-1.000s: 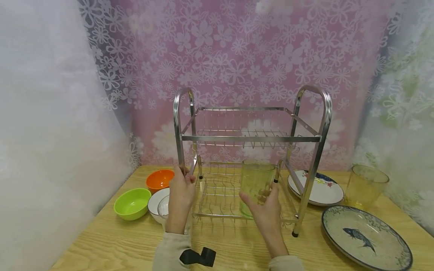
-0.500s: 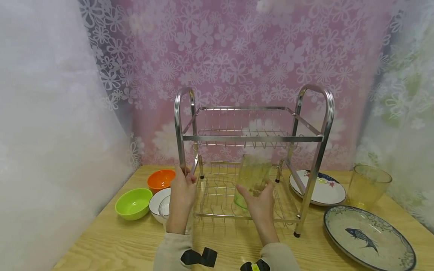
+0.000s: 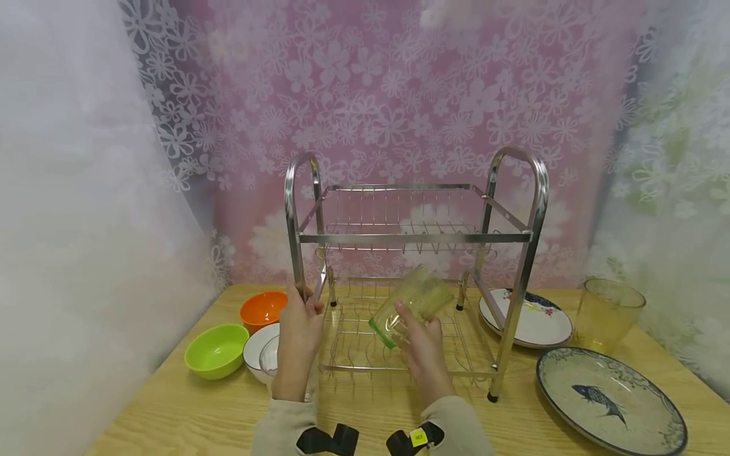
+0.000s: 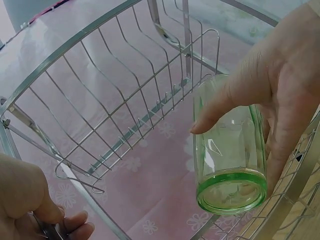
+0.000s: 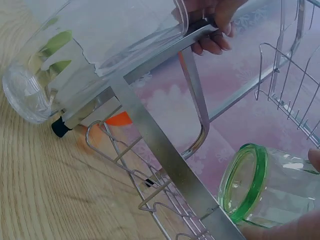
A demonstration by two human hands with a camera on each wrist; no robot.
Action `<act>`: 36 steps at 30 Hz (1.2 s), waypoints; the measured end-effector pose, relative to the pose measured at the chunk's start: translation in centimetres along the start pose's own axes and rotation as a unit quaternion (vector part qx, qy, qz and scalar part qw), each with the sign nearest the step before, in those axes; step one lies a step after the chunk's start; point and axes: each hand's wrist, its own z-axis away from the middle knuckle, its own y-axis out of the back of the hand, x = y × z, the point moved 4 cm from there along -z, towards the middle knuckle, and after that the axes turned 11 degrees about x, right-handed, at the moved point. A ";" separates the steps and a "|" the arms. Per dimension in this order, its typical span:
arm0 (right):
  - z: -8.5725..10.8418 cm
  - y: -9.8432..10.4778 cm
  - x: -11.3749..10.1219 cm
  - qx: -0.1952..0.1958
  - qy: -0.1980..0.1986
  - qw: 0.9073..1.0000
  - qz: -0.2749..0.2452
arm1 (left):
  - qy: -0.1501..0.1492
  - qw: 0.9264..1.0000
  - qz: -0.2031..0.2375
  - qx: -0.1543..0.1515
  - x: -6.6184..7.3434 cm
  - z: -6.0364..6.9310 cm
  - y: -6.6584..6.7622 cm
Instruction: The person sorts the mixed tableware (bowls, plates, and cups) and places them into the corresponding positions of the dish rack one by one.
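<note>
A two-tier metal dish rack (image 3: 410,239) stands on the wooden table. My left hand (image 3: 299,339) grips its left front post; in the left wrist view that hand (image 4: 30,200) shows curled fingers at the lower left. With my right hand (image 3: 426,351) I hold a clear green-tinted drinking glass (image 3: 421,288), thumb on one side and fingers on the other. The glass leans, its thick green base (image 4: 232,192) pointing down and left, at the lower tier's opening below the upper basket. In the right wrist view the same glass (image 5: 285,187) appears at the lower right.
Left of the rack are an orange bowl (image 3: 263,309), a lime green bowl (image 3: 217,351), a white bowl (image 3: 256,348) and a clear glass vessel (image 5: 100,45). To the right lie a flowered plate (image 3: 530,323), a fish plate (image 3: 610,399) and a yellowish glass (image 3: 607,316).
The glass has gone from upright to strongly tilted, its base swinging left. My right hand has moved left with it. My left hand has stayed on the post.
</note>
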 end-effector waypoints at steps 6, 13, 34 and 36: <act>-0.3 0.0 -0.1 -0.031 -0.031 0.995 -0.084 | -0.010 1.000 -0.003 0.008 0.1 0.2 0.0; -1.2 -0.6 0.2 -0.057 -0.082 0.970 -0.223 | -0.018 1.000 -0.011 0.011 0.1 0.0 0.0; -2.8 -2.2 1.2 -0.037 -0.253 0.822 -0.508 | 0.006 1.000 -0.006 0.005 0.0 0.3 -0.1; -3.0 -2.5 1.1 -0.038 -0.261 0.811 -0.522 | 0.001 1.000 -0.006 0.010 0.0 0.2 0.0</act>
